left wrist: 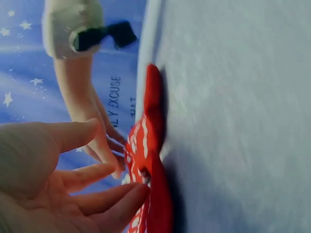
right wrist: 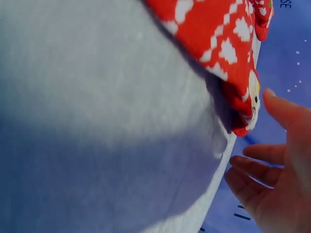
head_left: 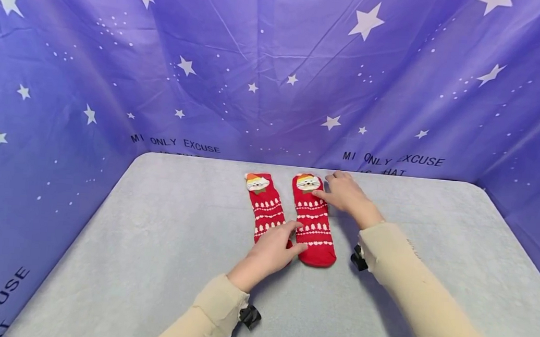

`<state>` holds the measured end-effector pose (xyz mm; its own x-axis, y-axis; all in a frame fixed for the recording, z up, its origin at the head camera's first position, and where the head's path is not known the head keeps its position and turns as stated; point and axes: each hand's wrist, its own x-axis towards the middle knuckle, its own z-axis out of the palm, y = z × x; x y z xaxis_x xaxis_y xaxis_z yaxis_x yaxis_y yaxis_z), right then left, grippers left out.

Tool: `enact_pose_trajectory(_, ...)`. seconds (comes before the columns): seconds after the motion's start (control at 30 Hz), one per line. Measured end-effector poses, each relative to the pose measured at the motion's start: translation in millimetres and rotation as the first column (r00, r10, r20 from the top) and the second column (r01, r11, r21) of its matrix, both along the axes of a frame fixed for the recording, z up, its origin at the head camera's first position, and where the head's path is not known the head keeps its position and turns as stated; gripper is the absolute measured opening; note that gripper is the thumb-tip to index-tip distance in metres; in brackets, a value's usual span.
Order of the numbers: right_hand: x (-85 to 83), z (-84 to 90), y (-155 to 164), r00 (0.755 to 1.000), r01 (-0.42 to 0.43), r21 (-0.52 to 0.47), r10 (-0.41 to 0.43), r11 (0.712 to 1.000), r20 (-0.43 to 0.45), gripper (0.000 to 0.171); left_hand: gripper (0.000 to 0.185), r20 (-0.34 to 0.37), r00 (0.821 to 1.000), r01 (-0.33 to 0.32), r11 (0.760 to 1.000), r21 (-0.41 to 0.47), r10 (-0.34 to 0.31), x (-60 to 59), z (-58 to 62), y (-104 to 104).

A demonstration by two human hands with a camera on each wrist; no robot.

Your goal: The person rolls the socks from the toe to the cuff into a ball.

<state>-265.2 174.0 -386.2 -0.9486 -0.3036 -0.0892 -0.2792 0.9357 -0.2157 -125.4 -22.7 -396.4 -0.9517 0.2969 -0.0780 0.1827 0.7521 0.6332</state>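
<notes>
- Head view shows two red socks lying flat, side by side, toes near and cuffs far, around the middle of a grey table [head_left: 150, 264].
- Left sock [head_left: 265, 207] has white patterned bands and a cat-face patch at its far cuff; its near toe end is hidden under the left hand [head_left: 271, 253].
- Right sock [head_left: 314, 226] carries the same pattern and cat-face patch, with its rounded toe nearest the person.
- Left hand lies palm down with fingers straight and slightly spread, its fingertips resting across the gap between the socks, on the toe part of the left sock and the inner edge of the right one; it grips nothing.
- Left wrist view shows the same fingers [left wrist: 104, 194] extended, their tips against the red fabric.
- Right hand [head_left: 343, 193] rests at the far cuff of the right sock, fingers stretched and relaxed, the tips touching the fabric just beside the cat-face patch.
- Right wrist view shows that hand [right wrist: 277, 184] open with fingers loosely spread beside the cuff, nothing pinched.
- Both arms wear beige sleeves [head_left: 412, 283], each with a black strap at the wrist.
- Purple star-printed cloth [head_left: 277, 70] with black lettering encloses the table on the left, far and right sides.
</notes>
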Motion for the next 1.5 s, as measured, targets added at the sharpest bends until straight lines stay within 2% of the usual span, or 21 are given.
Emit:
enact_pose_trajectory(0.07, -2.2, -2.7, -2.5, 1.0, 0.026, -0.035, -0.026, 0.999, -0.003, 0.069, 0.049, 0.037, 0.999, 0.014, 0.999, 0.046, -0.016, 1.1, -1.1, -0.3)
enact_pose_trajectory(0.17, -5.0, -6.3, -6.2, 0.995, 0.09, -0.131, -0.085, 0.987, 0.045, 0.063, 0.049, 0.087, 0.996, 0.017, 0.991, 0.131, -0.028, 2.7, -2.3, -1.2)
enact_pose_trajectory(0.27, -6.1, -9.2, -8.3, 0.986, 0.154, -0.225, -0.136, 0.962, 0.093, 0.055, 0.05, 0.122, 0.992, 0.015, 0.978, 0.206, -0.041, 2.8, -3.4, -1.9)
enact_pose_trajectory(0.4, -6.6, -12.7, -9.0, 0.979, 0.198, -0.316, -0.176, 0.928, 0.099, 0.041, 0.05, 0.153, 0.987, 0.004, 0.963, 0.269, -0.047, 1.3, -4.8, -2.6)
enact_pose_trajectory(0.53, -7.3, -14.9, -10.3, 0.964, 0.265, -0.406, -0.236, 0.875, 0.121, 0.027, 0.047, 0.194, 0.98, -0.013, 0.945, 0.326, -0.053, -0.5, -5.7, -2.9)
enact_pose_trajectory(0.63, -8.7, -15.4, -11.6, 0.943, 0.333, -0.484, -0.278, 0.809, 0.185, 0.024, 0.044, 0.237, 0.97, -0.033, 0.932, 0.362, -0.058, -0.6, -6.5, -2.2)
enact_pose_trajectory(0.7, -9.9, -15.0, -12.5, 0.923, 0.382, -0.553, -0.279, 0.741, 0.264, 0.023, 0.043, 0.258, 0.965, -0.048, 0.925, 0.378, -0.056, -0.2, -6.6, -1.4)
enact_pose_trajectory(0.8, -10.3, -13.3, -13.7, 0.888, 0.451, -0.653, -0.232, 0.609, 0.397, 0.02, 0.043, 0.269, 0.962, -0.066, 0.922, 0.38, -0.042, 1.3, -6.4, -0.4)
enact_pose_trajectory(0.9, -9.3, -10.4, -13.5, 0.837, 0.531, -0.729, -0.135, 0.432, 0.53, 0.011, 0.042, 0.265, 0.964, -0.079, 0.915, 0.395, -0.031, 2.6, -7.0, 0.1)
enact_pose_trajectory(0.97, -8.1, -7.8, -12.4, 0.807, 0.572, -0.75, -0.063, 0.331, 0.587, 0.007, 0.041, 0.252, 0.967, -0.086, 0.907, 0.412, -0.023, 3.3, -8.3, 0.1)
enact_pose_trajectory(1.03, -6.9, -4.9, -11.5, 0.775, 0.613, -0.755, 0.006, 0.231, 0.631, 0.006, 0.038, 0.249, 0.968, -0.107, 0.887, 0.45, -0.01, 4.0, -9.9, -0.2)
enact_pose_trajectory(1.07, -6.2, -3.2, -11.4, 0.76, 0.632, -0.75, 0.036, 0.192, 0.649, 0.006, 0.037, 0.248, 0.969, -0.121, 0.872, 0.474, 0.0, 4.4, -10.6, -0.4)
enact_pose_trajectory(1.17, -4.6, 1.8, -12.3, 0.717, 0.682, -0.724, 0.102, 0.103, 0.69, 0.007, 0.032, 0.258, 0.966, -0.174, 0.816, 0.552, 0.031, 5.4, -12.4, -1.3)
enact_pose_trajectory(1.2, -4.2, 3.3, -12.9, 0.707, 0.694, -0.715, 0.111, 0.085, 0.698, 0.007, 0.031, 0.265, 0.963, -0.193, 0.795, 0.575, 0.042, 5.6, -12.8, -1.8)
enact_pose_trajectory(1.3, -3.8, 6.5, -17.2, 0.7, 0.702, -0.708, 0.115, 0.07, 0.705, 0.01, 0.028, 0.287, 0.955, -0.242, 0.739, 0.629, 0.069, 5.9, -13.5, -4.7)
enact_pose_trajectory(1.43, -3.4, 9.2, -25.3, 0.729, 0.67, -0.736, 0.103, 0.094, 0.677, 0.012, 0.025, 0.323, 0.942, -0.3, 0.662, 0.687, 0.091, 7.1, -12.6, -11.7)
enact_pose_trajectory(1.5, -3.6, 10.0, -30.0, 0.742, 0.655, -0.749, 0.101, 0.103, 0.663, 0.013, 0.025, 0.331, 0.938, -0.319, 0.636, 0.703, 0.104, 8.1, -11.9, -16.4)
